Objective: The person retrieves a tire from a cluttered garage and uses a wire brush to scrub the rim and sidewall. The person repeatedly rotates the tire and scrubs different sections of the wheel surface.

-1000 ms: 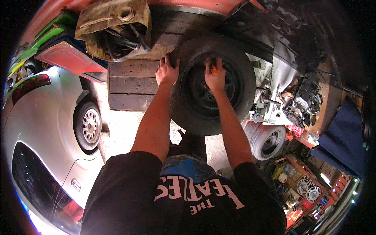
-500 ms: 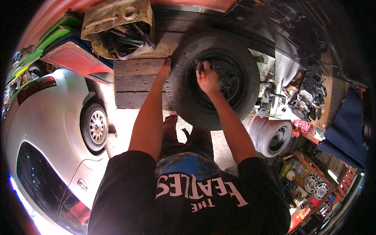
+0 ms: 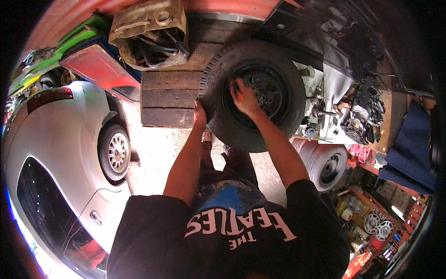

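Note:
A black tyre on a dark steel rim [image 3: 299,93] lies on a bench of wooden planks [image 3: 167,100], partly past its near edge. My left hand [image 3: 200,114] is pressed to the tyre's left side at the tread, with its fingers partly hidden against the rubber. Over the rim, left of the hub, my right hand [image 3: 246,100] is closed round a small orange item [image 3: 239,96]. What kind of item it is, I cannot make out, nor whether it touches the rim.
A cut-open plastic container [image 3: 139,23] of tools stands at the bench's far left. A silver car [image 3: 60,135] is on the left. More tyres [image 3: 327,167] stand below the bench at right, near metal engine parts [image 3: 362,114]. A dark blue cloth [image 3: 409,149] hangs farther right.
My left hand has slid nearer to me along the tyre's left side. The right hand stays over the rim, slightly lower, with the orange item in it. The view has shifted a little.

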A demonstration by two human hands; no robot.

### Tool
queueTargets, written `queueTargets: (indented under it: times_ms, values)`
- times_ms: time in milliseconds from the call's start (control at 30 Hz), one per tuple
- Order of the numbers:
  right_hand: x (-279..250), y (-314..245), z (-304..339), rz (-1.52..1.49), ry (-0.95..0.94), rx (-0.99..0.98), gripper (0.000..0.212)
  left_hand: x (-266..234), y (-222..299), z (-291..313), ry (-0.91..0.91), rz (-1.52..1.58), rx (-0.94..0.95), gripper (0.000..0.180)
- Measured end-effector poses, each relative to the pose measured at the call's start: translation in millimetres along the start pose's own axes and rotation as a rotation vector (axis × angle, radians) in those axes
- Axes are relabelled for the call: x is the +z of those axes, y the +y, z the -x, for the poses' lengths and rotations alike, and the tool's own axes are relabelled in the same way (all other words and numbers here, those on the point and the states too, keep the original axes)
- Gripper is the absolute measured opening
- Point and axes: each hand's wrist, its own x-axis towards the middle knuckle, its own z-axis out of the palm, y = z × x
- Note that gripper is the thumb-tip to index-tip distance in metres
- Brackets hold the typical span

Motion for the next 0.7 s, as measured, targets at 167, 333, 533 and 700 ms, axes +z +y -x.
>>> queueTargets:
  times_ms: [167, 333, 533, 700]
  values:
    - [-20, 62, 62, 0.228, -0.424, -0.128, 0.052, 20, -22, 47, 0.050, -0.169, 0.024, 0.084]
    - [-53, 7, 33, 0.174, -0.535, -0.150, 0.033, -11, -86, 25, 0.317, 0.144, 0.037, 0.082]
    - [-7, 48, 95, -0.011, -0.208, -0.086, 0.033, 52, -49, 102, 0.475, -0.098, -0.018, 0.063]
    - [-76, 77, 75, 0.152, -0.474, -0.350, 0.025, 52, -51, 98, 0.657, -0.410, 0.001, 0.061]
